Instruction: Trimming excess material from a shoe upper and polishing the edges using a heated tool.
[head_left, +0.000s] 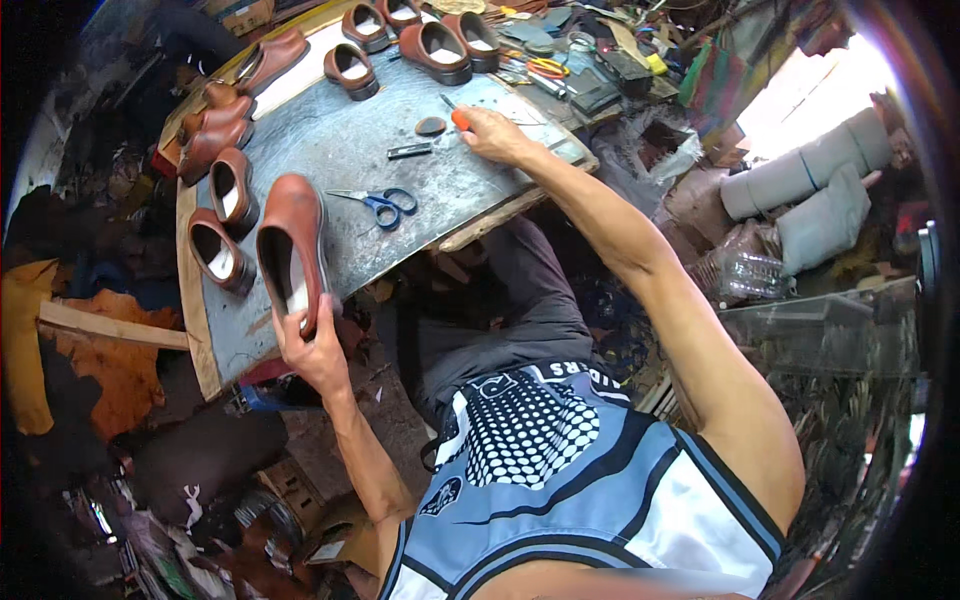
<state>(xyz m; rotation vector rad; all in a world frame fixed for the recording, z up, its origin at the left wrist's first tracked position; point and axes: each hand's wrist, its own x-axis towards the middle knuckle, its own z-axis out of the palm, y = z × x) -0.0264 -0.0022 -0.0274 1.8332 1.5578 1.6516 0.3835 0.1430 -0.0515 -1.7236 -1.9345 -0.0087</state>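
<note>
My left hand grips a brown leather shoe at its heel, thumb outside and fingers at the opening. The shoe is tilted over the left of the worktable, toe pointing away from me, with a pale insole inside. At the table's right side, my right hand is closed around an orange-handled tool with a short thin metal end; its exact kind is unclear. Blue-handled scissors lie partly spread between my hands. Near my right hand are a small dark oval piece and a flat black bar.
More brown shoes line the left edge, including a clog-like one, and others stand at the back. Orange-handled scissors and mixed tools clutter the far right. The worktable has a wooden edge; a grey roll lies right.
</note>
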